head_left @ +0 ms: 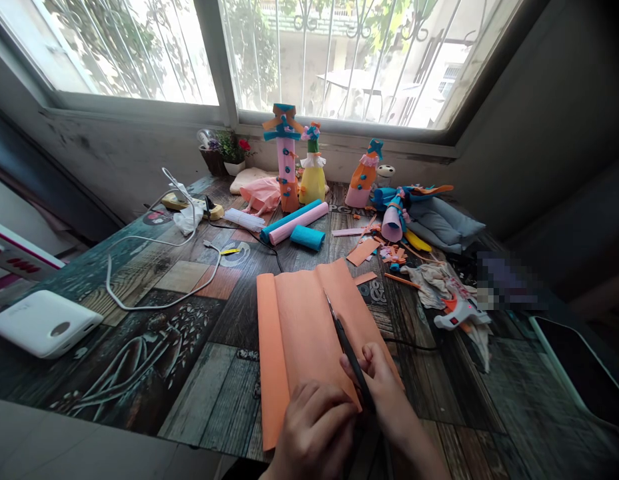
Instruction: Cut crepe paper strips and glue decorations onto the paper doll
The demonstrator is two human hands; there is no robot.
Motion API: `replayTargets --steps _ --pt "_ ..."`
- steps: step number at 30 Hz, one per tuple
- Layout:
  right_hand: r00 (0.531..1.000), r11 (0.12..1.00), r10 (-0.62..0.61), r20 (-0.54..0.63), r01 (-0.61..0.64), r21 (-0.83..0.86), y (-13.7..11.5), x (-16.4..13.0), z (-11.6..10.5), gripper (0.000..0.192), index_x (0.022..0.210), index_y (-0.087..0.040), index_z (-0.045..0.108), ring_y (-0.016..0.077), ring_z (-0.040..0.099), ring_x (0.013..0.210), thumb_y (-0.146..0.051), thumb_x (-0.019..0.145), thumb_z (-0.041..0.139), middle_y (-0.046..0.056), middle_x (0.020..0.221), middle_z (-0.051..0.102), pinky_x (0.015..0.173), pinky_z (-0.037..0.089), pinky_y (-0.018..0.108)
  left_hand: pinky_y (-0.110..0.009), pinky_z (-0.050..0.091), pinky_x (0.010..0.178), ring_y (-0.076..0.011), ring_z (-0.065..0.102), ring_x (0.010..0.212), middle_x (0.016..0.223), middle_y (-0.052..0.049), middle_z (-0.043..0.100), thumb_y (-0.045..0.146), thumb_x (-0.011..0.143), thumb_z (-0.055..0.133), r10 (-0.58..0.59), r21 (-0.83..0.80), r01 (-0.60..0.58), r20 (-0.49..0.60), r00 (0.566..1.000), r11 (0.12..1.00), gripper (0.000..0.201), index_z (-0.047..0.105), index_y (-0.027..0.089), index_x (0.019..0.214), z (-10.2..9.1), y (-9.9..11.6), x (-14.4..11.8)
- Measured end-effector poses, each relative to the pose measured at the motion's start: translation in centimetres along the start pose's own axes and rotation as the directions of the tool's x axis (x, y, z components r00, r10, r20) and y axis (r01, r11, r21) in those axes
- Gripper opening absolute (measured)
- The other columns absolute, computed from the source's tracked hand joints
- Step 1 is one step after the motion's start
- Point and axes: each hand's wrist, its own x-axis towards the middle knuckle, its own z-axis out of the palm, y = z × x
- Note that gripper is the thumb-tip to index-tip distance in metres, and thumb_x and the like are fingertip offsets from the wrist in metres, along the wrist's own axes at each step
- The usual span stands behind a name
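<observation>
A wide sheet of orange crepe paper (304, 320) lies on the table in front of me, with a folded or rolled strip along its left side. My left hand (314, 427) is closed at the sheet's near edge, fingers curled on the paper. In my right hand (382, 383) is a pair of black-handled scissors (346, 343), pointing away from me over the right part of the sheet. Only one slim blade shows clearly; whether the other lies under the paper I cannot tell.
Paper-wrapped figures (286, 160) stand at the back, near crepe rolls (299, 223). Orange scraps (363, 252) lie beyond the sheet. At right are a glue gun (456, 313), a cloth (434, 283) and a phone (579, 367). A white cable (162, 307) and white device (44, 323) lie left.
</observation>
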Motion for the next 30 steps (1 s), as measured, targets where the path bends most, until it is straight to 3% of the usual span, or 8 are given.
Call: replayTargets --steps 9,19,30 --pt "0.999 1.000 0.009 0.037 -0.010 0.023 -0.4 0.0 0.0 0.048 0.069 -0.024 0.027 0.0098 0.025 0.054 -0.054 0.068 0.064 -0.010 0.061 0.025 0.052 0.026 0.022 -0.027 0.045 0.061 -0.0154 0.057 0.068 0.074 -0.006 0.064 0.004 0.079 0.053 0.012 -0.004 -0.012 -0.007 1.000 1.000 0.014 0.061 0.014 0.086 0.0 0.0 -0.1" --pt "1.000 0.997 0.026 0.000 -0.026 0.073 -0.2 0.6 0.2 0.051 0.067 -0.025 0.025 0.0093 0.026 0.049 -0.052 0.065 0.067 -0.011 0.057 0.026 0.046 0.023 0.022 -0.027 0.046 0.061 -0.0156 0.057 0.067 0.074 -0.006 0.064 0.003 0.078 0.052 0.004 -0.008 -0.004 -0.007 1.000 1.000 0.017 0.061 0.015 0.086 0.0 -0.1 -0.1" --pt "0.999 1.000 -0.017 -0.043 0.016 -0.018 -0.5 0.8 0.2 0.048 0.065 -0.024 0.029 0.0107 0.030 0.054 -0.055 0.065 0.066 -0.009 0.061 0.028 0.053 0.030 0.024 -0.026 0.047 0.060 -0.0149 0.057 0.066 0.073 -0.006 0.064 0.005 0.079 0.052 0.005 0.003 -0.005 -0.018 1.000 1.000 0.015 0.062 0.015 0.084 0.1 -0.1 0.0"
